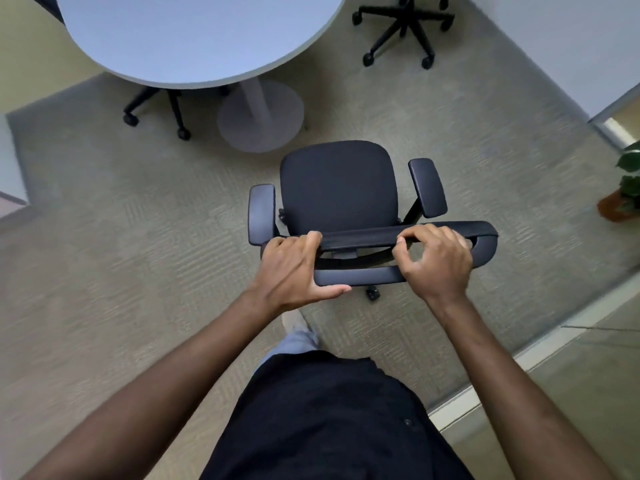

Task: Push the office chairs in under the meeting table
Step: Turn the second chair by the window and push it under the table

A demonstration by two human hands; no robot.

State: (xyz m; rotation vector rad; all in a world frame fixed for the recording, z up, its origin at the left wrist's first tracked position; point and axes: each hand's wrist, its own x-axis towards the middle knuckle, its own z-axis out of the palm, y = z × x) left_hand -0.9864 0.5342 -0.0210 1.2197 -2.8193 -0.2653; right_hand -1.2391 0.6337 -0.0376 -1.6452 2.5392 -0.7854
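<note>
A black office chair [337,188] with two armrests stands on the carpet right in front of me, its seat facing the round pale table [194,36]. The seat is apart from the table edge, near the table's disc foot [259,116]. My left hand [294,271] grips the left end of the chair's backrest top, thumb under the lower bar. My right hand [434,261] holds the backrest top toward its right end, fingers curled over it. A second chair's wheeled base [156,109] shows under the table at the left. A third chair's base [403,29] stands clear of the table at the upper right.
Beige carpet [138,237] covers the floor. A potted plant [623,192] sits at the right edge. A wall and door frame [609,112] run along the right, with a floor strip [519,358] near my right arm. My leg and shoe [294,327] are behind the chair.
</note>
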